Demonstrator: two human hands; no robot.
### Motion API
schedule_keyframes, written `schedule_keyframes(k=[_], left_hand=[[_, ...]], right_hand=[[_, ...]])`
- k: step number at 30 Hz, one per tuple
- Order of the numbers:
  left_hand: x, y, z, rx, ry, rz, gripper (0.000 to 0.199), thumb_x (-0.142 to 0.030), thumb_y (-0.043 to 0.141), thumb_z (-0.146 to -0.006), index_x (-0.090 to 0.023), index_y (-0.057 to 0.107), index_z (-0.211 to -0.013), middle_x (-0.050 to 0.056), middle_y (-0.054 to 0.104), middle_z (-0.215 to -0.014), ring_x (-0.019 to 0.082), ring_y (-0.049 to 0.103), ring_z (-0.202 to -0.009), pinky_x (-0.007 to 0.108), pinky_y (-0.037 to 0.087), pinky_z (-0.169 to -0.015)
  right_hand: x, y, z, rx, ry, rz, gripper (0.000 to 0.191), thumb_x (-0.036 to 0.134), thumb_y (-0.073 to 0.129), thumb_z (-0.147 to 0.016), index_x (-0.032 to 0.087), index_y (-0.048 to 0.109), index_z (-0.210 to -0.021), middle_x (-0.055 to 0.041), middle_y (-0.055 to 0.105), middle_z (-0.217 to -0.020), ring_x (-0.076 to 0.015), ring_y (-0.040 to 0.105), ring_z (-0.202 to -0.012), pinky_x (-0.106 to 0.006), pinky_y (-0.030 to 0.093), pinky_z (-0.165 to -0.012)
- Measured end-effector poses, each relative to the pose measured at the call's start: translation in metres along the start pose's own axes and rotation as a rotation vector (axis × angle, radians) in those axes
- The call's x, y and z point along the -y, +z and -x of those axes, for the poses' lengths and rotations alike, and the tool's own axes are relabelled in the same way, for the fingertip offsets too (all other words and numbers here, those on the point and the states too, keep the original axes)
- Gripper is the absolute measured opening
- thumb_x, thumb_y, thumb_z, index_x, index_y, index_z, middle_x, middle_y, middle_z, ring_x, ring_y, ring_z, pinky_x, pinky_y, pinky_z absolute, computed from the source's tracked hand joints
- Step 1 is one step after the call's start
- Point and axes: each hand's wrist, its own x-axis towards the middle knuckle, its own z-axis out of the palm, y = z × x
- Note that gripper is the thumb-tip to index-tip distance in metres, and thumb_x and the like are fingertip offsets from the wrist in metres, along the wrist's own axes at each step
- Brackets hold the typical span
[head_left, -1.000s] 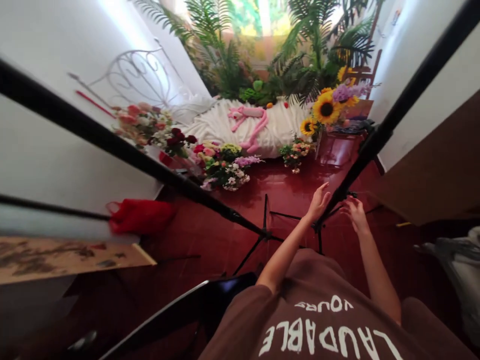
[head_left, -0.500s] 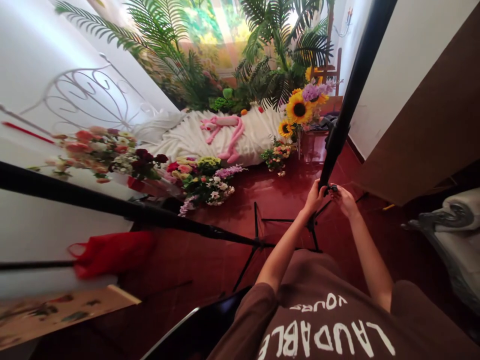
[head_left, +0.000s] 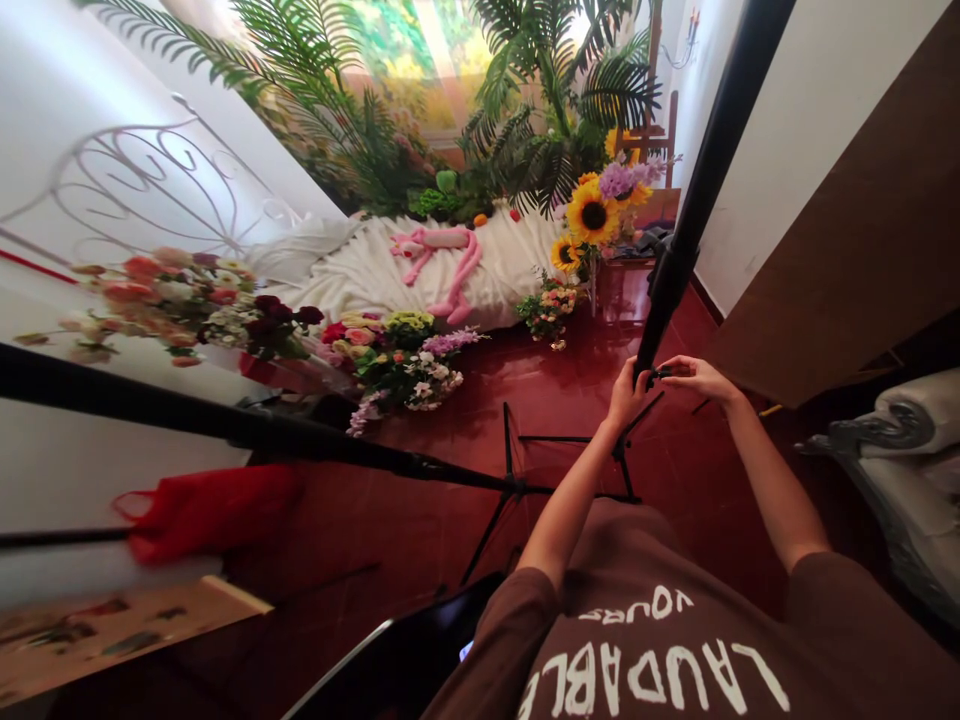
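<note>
A black light-stand pole [head_left: 694, 215] slants from the top right down to both hands. My left hand [head_left: 627, 396] is wrapped round its lower part. On the right side of the pole, my right hand [head_left: 699, 377] pinches a small black knob [head_left: 657, 375] with thumb and fingertips, palm turned toward the pole. Below the hands, thin black stand legs [head_left: 621, 460] spread over the red floor. Another black pole [head_left: 300, 430] crosses from the left edge to a second set of legs.
Beyond the floor [head_left: 495, 375] lies a white draped cloth [head_left: 345, 265] with a pink plush toy [head_left: 465, 262]. Flowers [head_left: 409, 365], sunflowers [head_left: 592, 212] and palm leaves surround it. A red bag [head_left: 202, 510] is at left, a carved sofa [head_left: 919, 450] at right.
My right hand has turned about the knob, its wrist and forearm swinging outward to the right. My left hand keeps its hold on the pole. The view has shifted slightly.
</note>
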Motion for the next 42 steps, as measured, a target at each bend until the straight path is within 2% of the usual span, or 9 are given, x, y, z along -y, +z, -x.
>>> schedule_keyframes(k=[5, 10, 16, 19, 23, 27, 31, 37, 42], left_hand=[[-0.001, 0.001, 0.000, 0.007, -0.010, 0.025, 0.034, -0.043, 0.041, -0.095, -0.019, 0.050, -0.117, 0.003, 0.064, -0.084, 0.011, 0.058, -0.068, 0.023, 0.046, -0.069], [0.002, 0.001, -0.001, 0.003, -0.007, 0.002, 0.035, -0.044, 0.041, -0.095, -0.019, 0.050, -0.117, 0.002, 0.063, -0.083, 0.011, 0.059, -0.070, 0.023, 0.047, -0.071], [0.001, 0.000, 0.000, 0.007, -0.004, 0.006, 0.034, -0.043, 0.042, -0.094, -0.019, 0.051, -0.117, 0.006, 0.066, -0.091, 0.013, 0.061, -0.073, 0.024, 0.048, -0.071], [0.001, 0.000, -0.001, 0.011, -0.008, 0.015, 0.034, -0.042, 0.042, -0.094, -0.018, 0.050, -0.118, 0.005, 0.066, -0.088, 0.013, 0.062, -0.072, 0.026, 0.049, -0.071], [0.007, 0.003, -0.002, -0.003, 0.011, 0.040, 0.034, -0.037, 0.045, -0.093, -0.018, 0.050, -0.120, 0.008, 0.066, -0.100, 0.016, 0.064, -0.088, 0.030, 0.050, -0.083], [0.017, 0.006, -0.004, -0.026, -0.012, 0.061, 0.037, -0.034, 0.048, -0.091, -0.015, 0.051, -0.122, 0.013, 0.066, -0.109, 0.020, 0.064, -0.100, 0.034, 0.050, -0.091], [0.018, 0.006, -0.005, -0.037, 0.002, 0.040, 0.041, -0.033, 0.048, -0.091, -0.013, 0.049, -0.126, 0.016, 0.063, -0.116, 0.023, 0.060, -0.110, 0.036, 0.047, -0.096], [0.003, 0.003, -0.003, 0.019, -0.067, 0.031, 0.036, -0.040, 0.045, -0.094, -0.016, 0.050, -0.121, 0.004, 0.065, -0.085, 0.012, 0.060, -0.068, 0.025, 0.049, -0.070], [-0.004, 0.002, -0.001, 0.002, -0.081, 0.046, 0.035, -0.041, 0.048, -0.093, -0.017, 0.050, -0.117, 0.001, 0.063, -0.079, 0.009, 0.057, -0.063, 0.021, 0.046, -0.065]], right_hand=[[-0.010, 0.014, 0.003, -0.141, -0.197, 0.064, 0.032, 0.031, 0.084, -0.060, 0.019, 0.064, -0.082, -0.0031, 0.071, -0.088, -0.0161, 0.064, -0.080, -0.032, 0.051, -0.076], [-0.022, 0.035, 0.011, -0.406, -0.348, 0.143, 0.010, 0.022, 0.074, -0.068, 0.022, 0.064, -0.067, -0.0030, 0.069, -0.096, -0.0185, 0.062, -0.093, -0.034, 0.050, -0.083], [-0.022, 0.056, 0.026, -0.518, -0.375, 0.137, 0.022, 0.004, 0.059, -0.062, 0.023, 0.058, -0.050, -0.0010, 0.065, -0.113, -0.0222, 0.055, -0.111, -0.040, 0.044, -0.100], [-0.007, 0.062, 0.030, -0.542, -0.410, 0.113, 0.015, 0.013, 0.061, -0.069, 0.026, 0.068, -0.071, -0.0017, 0.065, -0.116, -0.0225, 0.054, -0.114, -0.042, 0.040, -0.105], [0.014, 0.072, 0.016, -0.434, -0.352, 0.144, 0.034, 0.026, 0.074, -0.065, 0.027, 0.068, -0.098, -0.0025, 0.069, -0.105, -0.0233, 0.060, -0.104, -0.039, 0.046, -0.097], [0.020, 0.089, -0.017, -0.456, -0.281, 0.286, 0.020, 0.039, 0.075, -0.066, 0.025, 0.068, -0.079, -0.0022, 0.071, -0.080, -0.0213, 0.066, -0.080, -0.034, 0.051, -0.080], [0.038, 0.104, -0.036, -0.514, -0.305, 0.139, 0.031, 0.050, 0.067, -0.074, 0.021, 0.062, -0.065, -0.0008, 0.063, -0.055, -0.0158, 0.062, -0.057, -0.028, 0.051, -0.060], [0.114, 0.097, -0.037, -0.565, -0.469, 0.051, 0.039, 0.052, 0.068, -0.074, 0.021, 0.053, -0.058, 0.0040, 0.051, -0.046, -0.0103, 0.053, -0.043, -0.023, 0.044, -0.044], [0.144, 0.093, -0.029, -0.545, -0.512, 0.086, 0.035, 0.052, 0.071, -0.071, 0.021, 0.055, -0.070, 0.0062, 0.052, -0.049, -0.0091, 0.052, -0.042, -0.021, 0.044, -0.042]])
